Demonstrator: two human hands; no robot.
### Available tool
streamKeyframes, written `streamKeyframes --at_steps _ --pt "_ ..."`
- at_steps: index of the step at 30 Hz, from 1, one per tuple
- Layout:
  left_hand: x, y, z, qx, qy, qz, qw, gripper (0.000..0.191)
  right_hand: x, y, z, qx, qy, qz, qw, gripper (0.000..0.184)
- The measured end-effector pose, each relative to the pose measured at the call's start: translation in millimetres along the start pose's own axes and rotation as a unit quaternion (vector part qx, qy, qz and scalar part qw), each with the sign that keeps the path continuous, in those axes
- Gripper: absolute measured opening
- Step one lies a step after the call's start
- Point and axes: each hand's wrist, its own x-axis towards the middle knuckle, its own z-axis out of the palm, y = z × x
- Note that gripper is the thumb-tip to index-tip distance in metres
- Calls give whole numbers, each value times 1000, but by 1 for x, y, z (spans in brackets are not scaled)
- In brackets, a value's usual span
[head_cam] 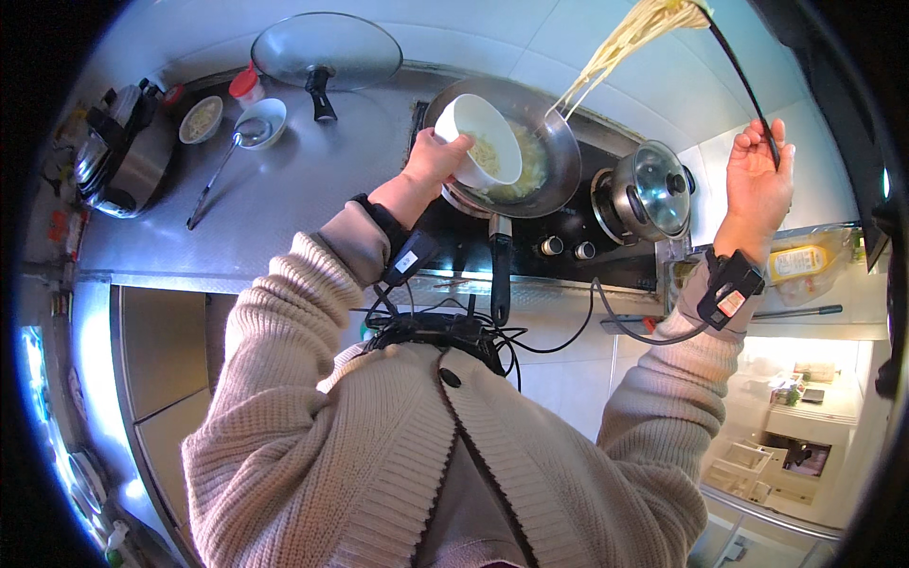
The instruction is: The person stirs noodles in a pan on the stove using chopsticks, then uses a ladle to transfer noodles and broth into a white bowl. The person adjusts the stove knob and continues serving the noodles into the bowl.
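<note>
My left hand (431, 165) grips the rim of a white bowl (490, 117), tilted over a frying pan (564, 174). Some pale noodles (484, 153) lie inside the bowl. High at the upper right, my right hand (760, 167) holds a long thin black utensil (742, 74); its exact kind is unclear. A bundle of noodles (635, 35) hangs from the far end, its strands trailing down to the pan. Pale food in liquid (532, 170) sits in the pan, partly hidden by the bowl. The pan's black handle (501, 273) points towards me.
Right of the pan, a lidded steel pot (657, 195) stands on the black gas hob (461, 245). Leftward are a glass lid (327, 53), a ladle (213, 181) resting in a white bowl (273, 113), a small bowl of food (201, 121), a red-capped jar (246, 86) and an electric cooker (128, 156).
</note>
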Motion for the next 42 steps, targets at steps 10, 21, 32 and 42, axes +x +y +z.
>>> streamKeyframes --at_steps 10,21,32,42 --pt "-8 -6 10 -169 -127 11 977 42 -52 44 22 -128 -36 140 981 39" --pt "-34 -7 -6 -255 -186 26 949 36 -112 95 32 -428 -126 155 882 28" --pt "-63 8 -57 -231 -119 88 962 38 -109 62 7 -391 -93 85 912 38" --pt "-112 -7 -131 -252 -16 123 960 45 -111 186 -23 -365 -104 231 896 32"
